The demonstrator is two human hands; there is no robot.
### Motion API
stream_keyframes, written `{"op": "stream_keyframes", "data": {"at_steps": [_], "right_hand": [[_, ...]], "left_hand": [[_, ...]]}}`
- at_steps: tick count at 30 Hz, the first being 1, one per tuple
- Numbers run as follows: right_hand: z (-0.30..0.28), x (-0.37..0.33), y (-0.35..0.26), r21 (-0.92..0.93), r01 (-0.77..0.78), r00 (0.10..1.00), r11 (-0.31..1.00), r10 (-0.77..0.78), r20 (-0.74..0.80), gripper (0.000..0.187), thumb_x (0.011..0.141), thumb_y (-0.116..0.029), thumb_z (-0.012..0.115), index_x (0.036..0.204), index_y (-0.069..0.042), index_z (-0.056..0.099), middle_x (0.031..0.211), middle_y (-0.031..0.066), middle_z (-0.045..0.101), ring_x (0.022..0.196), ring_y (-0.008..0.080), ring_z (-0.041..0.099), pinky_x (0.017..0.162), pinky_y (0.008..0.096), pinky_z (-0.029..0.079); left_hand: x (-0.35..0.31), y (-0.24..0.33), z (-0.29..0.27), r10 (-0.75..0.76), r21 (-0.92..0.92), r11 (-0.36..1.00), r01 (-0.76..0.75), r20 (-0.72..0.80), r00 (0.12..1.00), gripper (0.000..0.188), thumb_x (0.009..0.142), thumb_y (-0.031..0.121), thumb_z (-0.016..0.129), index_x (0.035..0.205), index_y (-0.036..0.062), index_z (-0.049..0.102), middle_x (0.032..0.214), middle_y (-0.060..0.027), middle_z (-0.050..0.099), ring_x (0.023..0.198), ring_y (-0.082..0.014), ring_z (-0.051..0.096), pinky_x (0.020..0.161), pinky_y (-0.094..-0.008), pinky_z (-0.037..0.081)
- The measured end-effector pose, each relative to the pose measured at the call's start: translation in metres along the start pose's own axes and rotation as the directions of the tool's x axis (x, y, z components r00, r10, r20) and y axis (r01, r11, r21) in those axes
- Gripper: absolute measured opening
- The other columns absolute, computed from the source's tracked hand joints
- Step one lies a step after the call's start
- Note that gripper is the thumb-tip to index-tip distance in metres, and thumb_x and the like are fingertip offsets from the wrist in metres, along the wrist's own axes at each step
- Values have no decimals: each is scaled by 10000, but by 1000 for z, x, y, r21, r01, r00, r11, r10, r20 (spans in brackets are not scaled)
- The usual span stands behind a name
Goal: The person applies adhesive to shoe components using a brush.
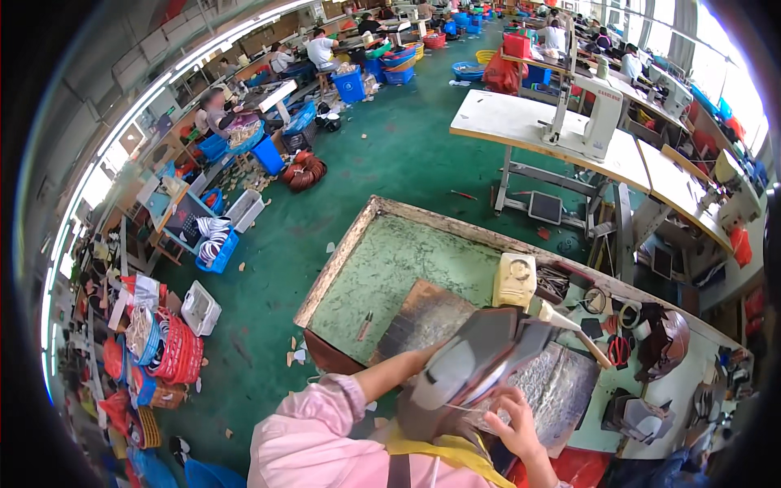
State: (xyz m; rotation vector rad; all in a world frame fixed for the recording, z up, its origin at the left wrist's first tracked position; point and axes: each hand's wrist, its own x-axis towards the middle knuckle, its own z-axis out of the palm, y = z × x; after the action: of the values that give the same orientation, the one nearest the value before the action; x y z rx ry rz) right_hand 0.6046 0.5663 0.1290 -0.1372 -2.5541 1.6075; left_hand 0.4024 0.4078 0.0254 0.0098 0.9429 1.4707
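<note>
A grey and black sewn piece with curved panels, like part of a bag (464, 358), is raised in front of me above the work table. My left hand (433, 353) reaches in behind it from the left, its fingers hidden by the piece. At the lower right edge of the piece, my right hand (517, 419) has its thumb and forefinger curled together. Between these fingertips and the piece runs a thin pale thread (465, 408). Under the piece lies a worn dark board (561, 386) on the green table top (390, 252).
A yellowish plastic container (514, 281), a brush with a wooden handle (595, 350) and red-handled scissors (620, 351) are on the table. Another grey sewn piece (639, 419) lies at right. A small knife-like tool (364, 325) is at left. Sewing machines (598, 122) stand beyond.
</note>
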Motion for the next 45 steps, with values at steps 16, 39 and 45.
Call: {"op": "stream_keyframes", "data": {"at_steps": [16, 39, 45], "right_hand": [[-136, -25, -37, 667, 143, 658, 731, -574, 488, 134, 791, -98, 707, 756, 31, 694, 709, 158, 666, 501, 223, 583, 441, 349, 378], [-261, -68, 259, -130, -783, 350, 608, 258, -900, 288, 834, -351, 628, 901, -77, 572, 781, 129, 656, 785, 312, 646, 673, 430, 494], [-269, -90, 254, 57, -662, 365, 748, 388, -847, 178, 758, -172, 631, 801, -45, 514, 634, 117, 583, 673, 282, 631, 606, 384, 470]], "left_hand": [[-90, 9, 109, -352, 434, 859, 274, 110, 930, 590, 997, 437, 294, 1397, 9, 365, 1374, -55, 446, 1259, -154, 396, 1074, -284, 280], [78, -27, 64, -284, 117, 950, 290, -63, 957, 525, 989, 402, 302, 1345, 42, 440, 1326, -58, 492, 1202, -176, 457, 1026, -321, 330], [150, -53, 89, -312, 17, 950, 312, -16, 950, 521, 987, 406, 300, 1334, 49, 452, 1313, -71, 504, 1187, -194, 477, 1019, -342, 345]]}}
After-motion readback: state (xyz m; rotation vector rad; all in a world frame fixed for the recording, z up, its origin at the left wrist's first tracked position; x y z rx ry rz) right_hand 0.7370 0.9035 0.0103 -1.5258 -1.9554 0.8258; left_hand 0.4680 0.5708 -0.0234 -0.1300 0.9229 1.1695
